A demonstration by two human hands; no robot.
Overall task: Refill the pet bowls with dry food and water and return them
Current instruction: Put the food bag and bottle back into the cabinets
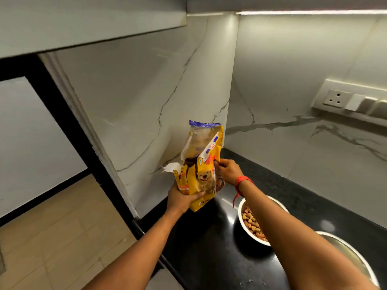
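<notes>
- The second bowl [343, 245] is closest to me, at the bottom right on the black counter [209, 248]. My right forearm covers much of it. What shows is bare steel, and I cannot tell whether there is water in it, so I count the water step as not done.
- Just beyond it, also on the counter, is the food bowl [240, 212], with a layer of brown and orange kibble [252, 226] inside. My arm hides part of it, but the dry-food half looks done or close to done.
- My left hand [182, 198] is curled round the lower part of the bag [206, 174], fingers wrapped across the front and taking its weight from below.
- The bag is yellow with a dog printed on it. It is upright, left of the food bowl and not over it, so nothing is pouring. Its top is torn open, with a white flap hanging out on the left. I cannot tell whether its bottom corner touches the counter.
- My right hand [227, 171], a red thread [243, 182] at its wrist, pinches the bag's right edge about halfway up, thumb and fingers closed on the foil.
- Judging by that grip, I am about to fold the bag shut or set it aside.
- Behind the bag is the marble wall [146, 101] corner, and a socket [336, 98] sits farther right.
- Left to do: fill the water bowl, then carry both bowls back to their place.
</notes>
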